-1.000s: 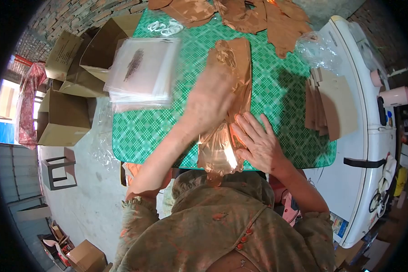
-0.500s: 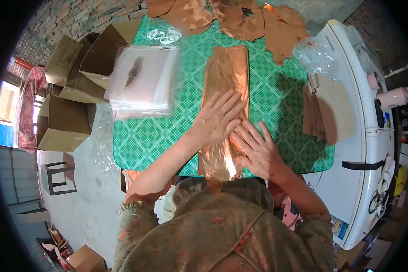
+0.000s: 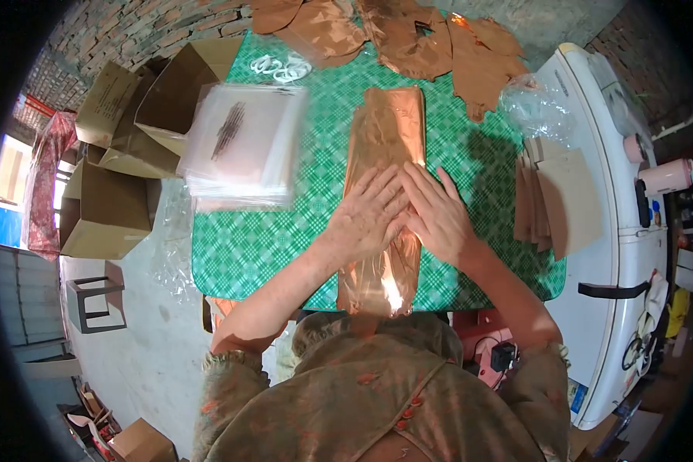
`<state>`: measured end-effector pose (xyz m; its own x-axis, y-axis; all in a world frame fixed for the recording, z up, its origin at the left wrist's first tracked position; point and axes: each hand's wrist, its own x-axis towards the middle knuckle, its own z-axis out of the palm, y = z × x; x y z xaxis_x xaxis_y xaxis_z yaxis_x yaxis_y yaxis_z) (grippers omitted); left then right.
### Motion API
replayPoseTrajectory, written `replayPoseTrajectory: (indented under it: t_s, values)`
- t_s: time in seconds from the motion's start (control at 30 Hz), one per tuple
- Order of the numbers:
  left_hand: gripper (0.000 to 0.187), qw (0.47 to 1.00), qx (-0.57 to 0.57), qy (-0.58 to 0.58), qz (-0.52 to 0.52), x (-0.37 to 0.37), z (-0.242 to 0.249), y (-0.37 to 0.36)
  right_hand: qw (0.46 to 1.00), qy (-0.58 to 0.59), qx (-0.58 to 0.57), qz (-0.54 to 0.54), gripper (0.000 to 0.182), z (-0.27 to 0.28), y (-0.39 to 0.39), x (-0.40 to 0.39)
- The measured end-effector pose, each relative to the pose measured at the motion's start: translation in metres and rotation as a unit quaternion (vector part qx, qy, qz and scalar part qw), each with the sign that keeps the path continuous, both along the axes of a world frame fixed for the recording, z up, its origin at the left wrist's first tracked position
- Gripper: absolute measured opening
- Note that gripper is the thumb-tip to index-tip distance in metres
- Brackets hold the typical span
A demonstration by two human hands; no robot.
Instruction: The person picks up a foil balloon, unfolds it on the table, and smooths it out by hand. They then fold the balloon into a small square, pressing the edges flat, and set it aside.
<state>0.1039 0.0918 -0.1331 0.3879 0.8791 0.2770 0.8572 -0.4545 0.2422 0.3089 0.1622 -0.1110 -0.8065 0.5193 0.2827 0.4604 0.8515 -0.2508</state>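
Note:
A long folded sheet of shiny copper-coloured foil (image 3: 383, 135) lies lengthwise on the green checked tabletop (image 3: 319, 146), its near end at the table's front edge. My left hand (image 3: 369, 212) rests flat across the middle of the foil, fingers stretched out. Beside it, my right hand (image 3: 439, 215) lies on the foil's right side, fingers extended, the fingertips of both hands close together. Neither hand grips anything. Part of the foil's middle is hidden under the hands.
A stack of clear plastic bags (image 3: 242, 146) lies to the left, with white rings (image 3: 283, 68) behind it. Brown foil pieces (image 3: 408, 42) cover the far edge. Cardboard sheets (image 3: 566, 200) and crumpled clear plastic (image 3: 537, 108) are on the right, beside a white refrigerator (image 3: 620, 231). Open cardboard boxes (image 3: 108, 208) stand left.
My right hand has slid forward along the foil, up alongside my left hand. My left hand has shifted only slightly. The view has tilted a little.

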Motion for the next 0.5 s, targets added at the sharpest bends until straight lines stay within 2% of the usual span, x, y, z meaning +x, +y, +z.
replayPoseTrajectory:
  t_s: [0.27, 0.5]
  values:
    - [0.054, 1.000, -0.011, 0.022, 0.008, 0.000, 0.000, 0.000, 0.997, -0.023, 0.060, -0.046, 0.070, -0.022, 0.035, -0.013]
    - [0.065, 1.000, -0.026, 0.013, 0.003, 0.001, 0.002, 0.000, 0.995, -0.058, 0.051, -0.067, 0.070, -0.021, 0.083, -0.028]
